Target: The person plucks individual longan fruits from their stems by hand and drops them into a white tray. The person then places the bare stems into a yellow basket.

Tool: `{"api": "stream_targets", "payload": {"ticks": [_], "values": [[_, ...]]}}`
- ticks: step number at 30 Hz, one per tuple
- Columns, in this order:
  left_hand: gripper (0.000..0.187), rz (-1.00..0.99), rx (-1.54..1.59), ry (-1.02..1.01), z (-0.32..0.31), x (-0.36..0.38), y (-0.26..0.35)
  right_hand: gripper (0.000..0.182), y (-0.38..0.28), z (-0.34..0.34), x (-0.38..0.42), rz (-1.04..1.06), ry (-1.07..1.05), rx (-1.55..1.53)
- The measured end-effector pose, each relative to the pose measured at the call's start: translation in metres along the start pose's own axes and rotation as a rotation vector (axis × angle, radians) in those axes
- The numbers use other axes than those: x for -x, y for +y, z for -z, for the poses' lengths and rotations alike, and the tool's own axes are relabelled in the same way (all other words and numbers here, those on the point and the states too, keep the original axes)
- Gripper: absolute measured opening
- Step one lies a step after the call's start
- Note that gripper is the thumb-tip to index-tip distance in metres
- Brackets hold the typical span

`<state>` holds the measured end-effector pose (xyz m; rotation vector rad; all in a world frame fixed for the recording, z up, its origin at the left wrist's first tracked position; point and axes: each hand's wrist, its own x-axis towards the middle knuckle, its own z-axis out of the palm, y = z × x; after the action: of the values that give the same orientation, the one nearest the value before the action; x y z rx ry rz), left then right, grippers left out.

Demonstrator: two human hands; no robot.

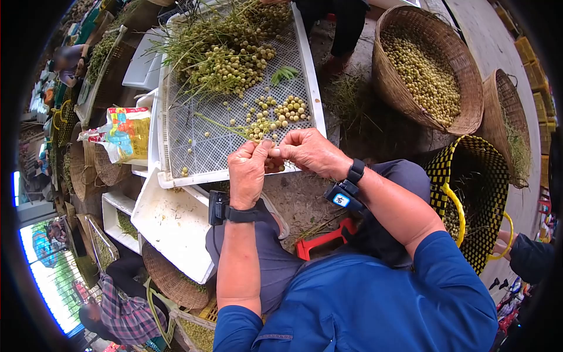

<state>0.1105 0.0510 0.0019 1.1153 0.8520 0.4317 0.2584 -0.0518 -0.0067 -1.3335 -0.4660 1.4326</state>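
Observation:
Both my hands meet above the near edge of a white perforated tray (217, 155). My left hand (246, 173) is closed, pinching the stem of a sprig of small round yellowish fruit (258, 130) that look like longans. Close against its thumb, my right hand (314, 155) is also closed, thumb and fingertips together; what they grip is hidden. A few fruits show partly beneath the right hand. Loose fruits (291, 110) lie on the tray just beyond my hands. Farther up, a big heap of fruit clusters (234, 67) on green stems covers the tray, beside a green leaf (284, 74).
At the right stand a wicker basket full of fruit (419, 73) and a black-and-yellow woven basket (489, 170). Left are a colourful printed bag (126, 135) and a white foam box (173, 226). A red plastic stool (325, 239) is below. Another person (334, 26) sits across the tray.

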Motion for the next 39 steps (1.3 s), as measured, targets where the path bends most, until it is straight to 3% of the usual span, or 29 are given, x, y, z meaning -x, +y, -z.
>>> {"api": "stream_targets", "payload": {"ticks": [3, 6, 9, 13, 17, 25, 27, 31, 39], "values": [[0.020, 0.025, -0.036, -0.001, 0.001, 0.000, 0.001, 0.023, 0.002, 0.001, -0.001, 0.045, -0.012, 0.056], [0.020, 0.045, 0.086, 0.031, 0.006, -0.002, -0.001, 0.015, -0.002, 0.003, 0.001, -0.049, -0.035, -0.203], [0.021, 0.017, 0.207, 0.082, 0.011, -0.008, -0.004, 0.012, -0.009, 0.007, 0.006, 0.033, -0.002, -0.403], [0.022, -0.050, 0.293, 0.189, 0.014, -0.008, -0.001, 0.023, 0.000, 0.004, 0.007, -0.052, -0.063, -0.529], [0.022, -0.061, 0.397, 0.223, 0.012, -0.008, -0.002, 0.024, 0.015, -0.010, 0.007, -0.194, -0.027, -0.367], [0.022, -0.070, 0.340, 0.247, 0.002, -0.002, -0.018, 0.031, 0.017, -0.025, 0.001, -0.055, 0.004, -0.183], [0.020, -0.308, -0.057, 0.243, -0.002, -0.003, -0.032, 0.033, 0.027, -0.020, -0.006, -0.013, 0.029, -0.098], [0.018, -0.133, 0.205, 0.239, -0.017, 0.002, -0.018, 0.027, 0.020, -0.015, -0.002, -0.039, 0.025, -0.089], [0.020, -0.121, 0.308, 0.221, -0.013, -0.003, -0.025, 0.028, 0.027, -0.024, -0.002, 0.093, 0.089, 0.026]]}}
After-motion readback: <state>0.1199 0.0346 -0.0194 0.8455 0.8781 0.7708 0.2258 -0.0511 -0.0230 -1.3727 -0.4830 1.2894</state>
